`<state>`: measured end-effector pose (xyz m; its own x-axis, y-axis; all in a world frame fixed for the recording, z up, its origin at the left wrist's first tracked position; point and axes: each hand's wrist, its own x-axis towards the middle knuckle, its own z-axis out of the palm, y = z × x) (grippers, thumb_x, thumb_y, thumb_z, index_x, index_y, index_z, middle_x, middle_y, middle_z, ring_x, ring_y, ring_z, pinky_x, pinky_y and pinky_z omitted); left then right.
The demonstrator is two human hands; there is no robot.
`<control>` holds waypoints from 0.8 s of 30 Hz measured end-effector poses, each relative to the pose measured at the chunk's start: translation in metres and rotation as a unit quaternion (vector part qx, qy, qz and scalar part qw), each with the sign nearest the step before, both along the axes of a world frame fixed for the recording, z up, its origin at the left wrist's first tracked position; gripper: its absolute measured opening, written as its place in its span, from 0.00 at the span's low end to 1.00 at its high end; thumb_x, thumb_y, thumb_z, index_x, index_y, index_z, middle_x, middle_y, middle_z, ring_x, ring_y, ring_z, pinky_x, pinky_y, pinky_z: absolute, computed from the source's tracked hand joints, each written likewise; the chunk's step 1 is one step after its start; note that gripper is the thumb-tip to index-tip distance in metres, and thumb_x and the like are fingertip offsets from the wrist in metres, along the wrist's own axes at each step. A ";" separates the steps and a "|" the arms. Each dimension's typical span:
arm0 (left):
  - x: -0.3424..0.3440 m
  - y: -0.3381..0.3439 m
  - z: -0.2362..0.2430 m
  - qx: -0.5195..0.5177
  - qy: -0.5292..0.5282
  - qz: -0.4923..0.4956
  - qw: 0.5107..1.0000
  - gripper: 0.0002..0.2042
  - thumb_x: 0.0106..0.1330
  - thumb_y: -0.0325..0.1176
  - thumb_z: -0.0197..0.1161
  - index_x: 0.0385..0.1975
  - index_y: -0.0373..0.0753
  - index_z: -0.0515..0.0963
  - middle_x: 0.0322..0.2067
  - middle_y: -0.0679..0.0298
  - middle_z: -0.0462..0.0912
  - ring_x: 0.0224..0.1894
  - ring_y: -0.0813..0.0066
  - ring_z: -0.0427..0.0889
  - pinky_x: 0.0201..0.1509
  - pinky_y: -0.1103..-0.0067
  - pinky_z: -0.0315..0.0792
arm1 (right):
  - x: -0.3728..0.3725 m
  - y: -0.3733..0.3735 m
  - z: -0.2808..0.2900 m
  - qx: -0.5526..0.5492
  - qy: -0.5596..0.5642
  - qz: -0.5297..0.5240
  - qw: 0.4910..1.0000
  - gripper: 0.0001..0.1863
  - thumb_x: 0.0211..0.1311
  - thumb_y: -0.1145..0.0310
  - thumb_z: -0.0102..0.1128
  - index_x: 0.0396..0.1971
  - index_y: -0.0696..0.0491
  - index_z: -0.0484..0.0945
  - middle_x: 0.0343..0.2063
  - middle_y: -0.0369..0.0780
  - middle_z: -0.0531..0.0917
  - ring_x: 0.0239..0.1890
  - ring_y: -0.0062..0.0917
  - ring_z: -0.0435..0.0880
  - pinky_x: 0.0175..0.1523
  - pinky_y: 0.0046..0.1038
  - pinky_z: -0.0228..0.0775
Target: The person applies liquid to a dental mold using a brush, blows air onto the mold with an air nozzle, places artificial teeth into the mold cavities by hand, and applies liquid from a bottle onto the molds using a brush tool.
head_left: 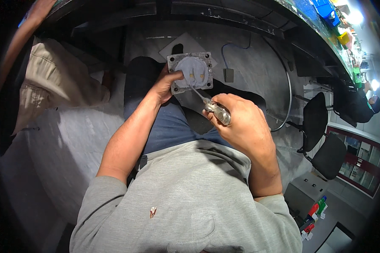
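Square metal block: about knee level before the seated person, between their legs and below the work table [257, 23]; grey-white, bolt holes at the corners [191, 71]
Round middle: pale grey, raised-looking, with two small yellowish patches on its lower half [196, 64]
Left hand: clasped on the block's left side, thumb over the front face, remaining fingers mostly hidden behind [166, 86]
Right hand: wrapped around a metal hand tool [217, 113], fingers curled about its body [245, 120]
Thin shaft: runs from the tool up and left to the lower part of the round middle; whether its tip touches or stops just short, one cannot tell [198, 93]
Step in hand: judged to be working the tool on the block's face, near the yellowish patches
Next move: seems to call for a firm left grip and small, careful shifts of the tip, clear of the left thumb
Black hose: curves over the floor right of the right hand; its join to the tool, if any, not visible [290, 92]
Flat box with cord: on the floor, right of the block and apart from it [228, 75]
Neighbour: a person in tan trousers [59, 80], at the left
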<state>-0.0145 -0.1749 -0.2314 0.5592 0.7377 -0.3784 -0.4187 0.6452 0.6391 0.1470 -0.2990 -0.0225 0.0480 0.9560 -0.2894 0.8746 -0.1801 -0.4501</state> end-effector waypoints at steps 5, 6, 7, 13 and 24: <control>0.001 0.003 0.000 0.020 -0.012 -0.015 1.000 0.33 0.58 0.26 0.71 0.65 0.36 0.66 0.54 0.55 0.80 0.56 0.63 0.83 0.61 0.63 0.80 | 0.005 -0.001 -0.001 0.051 0.000 -0.022 0.998 0.15 0.62 0.61 0.72 0.42 0.56 0.85 0.35 0.43 0.87 0.37 0.38 0.88 0.42 0.36 0.78; 0.002 0.004 0.000 0.018 -0.002 -0.017 1.000 0.33 0.58 0.26 0.72 0.65 0.36 0.66 0.53 0.56 0.80 0.56 0.63 0.83 0.61 0.63 0.80 | 0.006 -0.001 -0.001 0.042 0.001 -0.032 0.999 0.15 0.62 0.61 0.72 0.42 0.56 0.85 0.35 0.43 0.87 0.37 0.38 0.88 0.42 0.36 0.78; 0.002 0.004 0.000 0.023 -0.001 -0.018 1.000 0.33 0.58 0.26 0.73 0.64 0.36 0.67 0.53 0.56 0.80 0.56 0.63 0.83 0.61 0.64 0.80 | 0.006 -0.001 -0.001 0.045 0.003 -0.036 0.998 0.15 0.62 0.61 0.72 0.42 0.56 0.85 0.35 0.43 0.87 0.37 0.38 0.88 0.42 0.36 0.78; 0.005 0.002 0.005 0.037 0.033 0.003 0.999 0.33 0.56 0.24 0.76 0.62 0.35 0.68 0.52 0.55 0.82 0.57 0.63 0.82 0.61 0.65 0.78 | 0.004 0.000 0.004 -0.012 -0.019 -0.025 0.999 0.14 0.63 0.61 0.71 0.41 0.56 0.85 0.33 0.44 0.87 0.36 0.38 0.88 0.42 0.36 0.78; 0.006 0.001 0.011 0.044 0.037 0.004 0.998 0.31 0.55 0.22 0.77 0.60 0.34 0.72 0.52 0.54 0.83 0.55 0.62 0.84 0.61 0.66 0.79 | 0.007 -0.004 0.003 -0.008 -0.019 -0.023 1.000 0.14 0.62 0.61 0.71 0.41 0.55 0.85 0.34 0.43 0.87 0.36 0.38 0.88 0.43 0.36 0.78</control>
<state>-0.0090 -0.1743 -0.2204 0.5250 0.7744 -0.3531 -0.3731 0.5822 0.7223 0.1544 -0.3026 -0.0191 0.1027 0.9478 -0.3019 0.8817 -0.2273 -0.4135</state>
